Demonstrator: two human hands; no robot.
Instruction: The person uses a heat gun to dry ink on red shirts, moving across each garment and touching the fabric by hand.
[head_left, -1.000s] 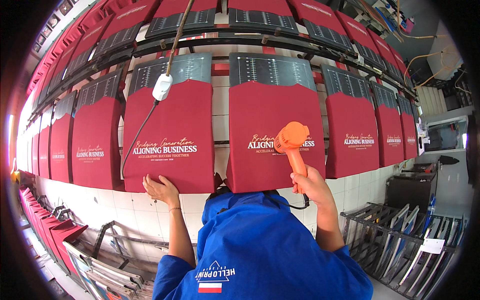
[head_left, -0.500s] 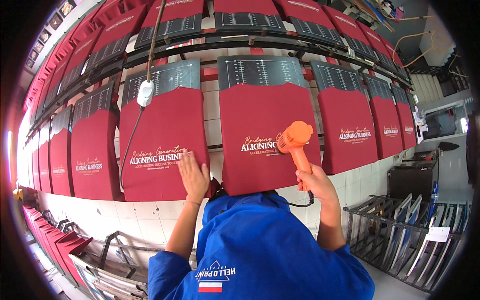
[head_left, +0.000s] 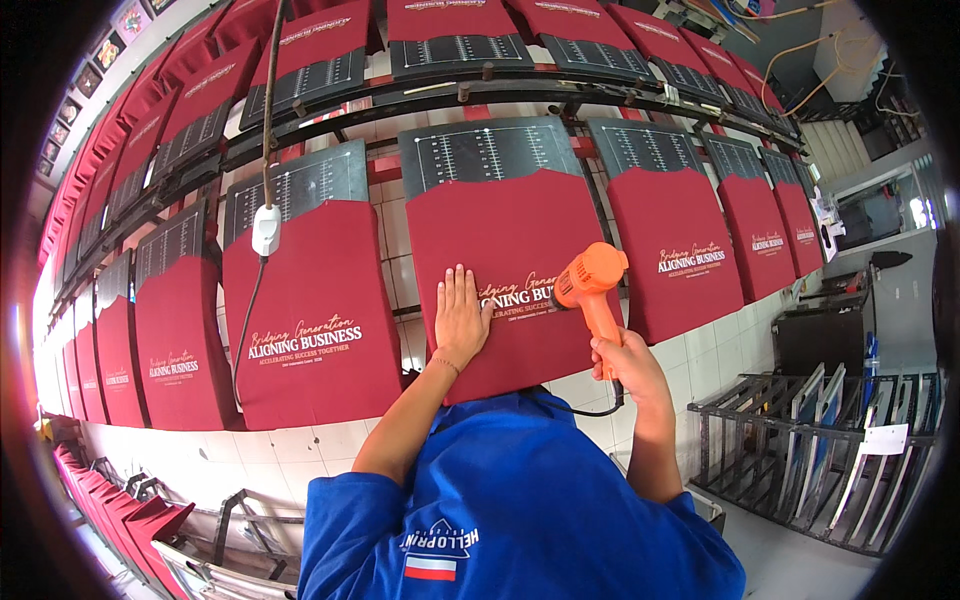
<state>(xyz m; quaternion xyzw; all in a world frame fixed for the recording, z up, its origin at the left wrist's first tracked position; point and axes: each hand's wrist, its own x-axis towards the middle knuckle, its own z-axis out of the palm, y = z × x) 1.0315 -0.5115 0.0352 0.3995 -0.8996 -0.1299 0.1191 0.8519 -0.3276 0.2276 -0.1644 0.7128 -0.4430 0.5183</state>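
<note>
My right hand (head_left: 628, 362) is wrapped round the handle of an orange heat gun (head_left: 592, 280). Its nozzle points left, over the print of the maroon shirt (head_left: 510, 225) in front of me, and covers part of the lettering. That shirt lies stretched over a dark board (head_left: 490, 150) with white ruler marks, which shows bare at the far end. Flat on the cloth, at the left edge of the white and gold print, rests my left hand (head_left: 461, 310), holding nothing, fingers stretched out. A dark cord (head_left: 585, 411) runs from the gun's handle down past my blue shirt.
More printed maroon shirts (head_left: 305, 300) on boards stand in rows left, right and beyond a black rail (head_left: 440, 98). A cable with a white connector (head_left: 266, 230) hangs over the left board. Lower right, a black rack (head_left: 740, 460) holds several frames. Red cloths (head_left: 120, 515) hang lower left.
My left hand has moved right, from the print of the left shirt onto the middle shirt. My right hand still holds the heat gun over the middle print. The view has shifted slightly.
</note>
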